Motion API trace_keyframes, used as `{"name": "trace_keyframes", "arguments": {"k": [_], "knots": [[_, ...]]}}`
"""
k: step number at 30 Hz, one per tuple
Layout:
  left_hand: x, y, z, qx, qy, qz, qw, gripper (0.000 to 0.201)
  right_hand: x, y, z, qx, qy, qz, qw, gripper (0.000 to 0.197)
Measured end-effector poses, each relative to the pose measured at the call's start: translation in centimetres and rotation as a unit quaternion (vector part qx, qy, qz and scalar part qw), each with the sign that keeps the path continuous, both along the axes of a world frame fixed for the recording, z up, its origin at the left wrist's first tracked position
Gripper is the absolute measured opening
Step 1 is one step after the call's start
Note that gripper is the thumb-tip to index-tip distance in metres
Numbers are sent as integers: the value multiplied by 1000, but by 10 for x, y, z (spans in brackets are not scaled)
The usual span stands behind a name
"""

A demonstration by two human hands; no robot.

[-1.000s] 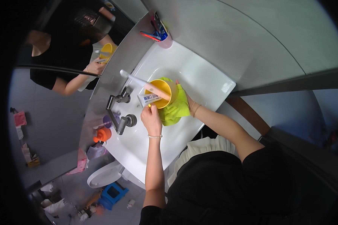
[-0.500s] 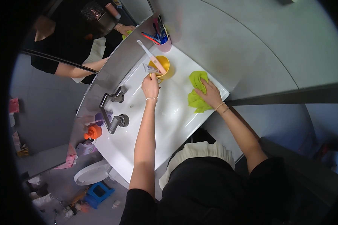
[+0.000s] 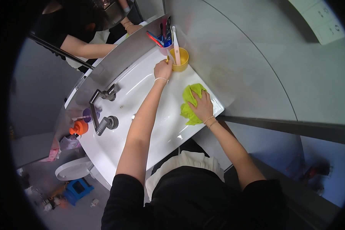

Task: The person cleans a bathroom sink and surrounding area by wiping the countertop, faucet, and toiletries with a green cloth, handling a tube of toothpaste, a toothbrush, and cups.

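Note:
At the sink's far corner stands a yellow cup with a pink-and-white electric toothbrush and part of a tube in it. My left hand is closed at the cup's near left side, apparently on its handle, which the fingers hide. Right beside the cup is a pink cup full of pens or brushes. My right hand presses a lime-green cloth onto the white sink's right rim, its fingers bent over the fabric.
Along the left of the white sink are a grey faucet, a purple cup and an orange bottle. A mirror and grey wall border it. A toilet and blue stool stand lower left.
My left hand has moved the yellow cup away and to the right, up beside the pink cup in the corner. My right hand stays on the cloth at the rim. The view has shifted a little.

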State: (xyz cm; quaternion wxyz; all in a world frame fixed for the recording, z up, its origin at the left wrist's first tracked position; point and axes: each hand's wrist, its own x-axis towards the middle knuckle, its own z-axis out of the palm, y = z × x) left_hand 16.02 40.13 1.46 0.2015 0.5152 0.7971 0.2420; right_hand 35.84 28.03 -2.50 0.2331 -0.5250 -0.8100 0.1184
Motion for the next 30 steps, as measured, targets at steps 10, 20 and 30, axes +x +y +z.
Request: {"name": "trace_keyframes", "arguments": {"k": [10,20,30], "knots": [[-15,-3,-1,27,-115,60,991,52,-28,9,4,36,-33,91,995,48],[-28,-260,35,64,-70,65,993,28,-158,77,-19,79,-113,111,984,49],[-54,-430,21,-18,-157,229,961,15,-257,104,-46,119,-62,234,963,35]]}}
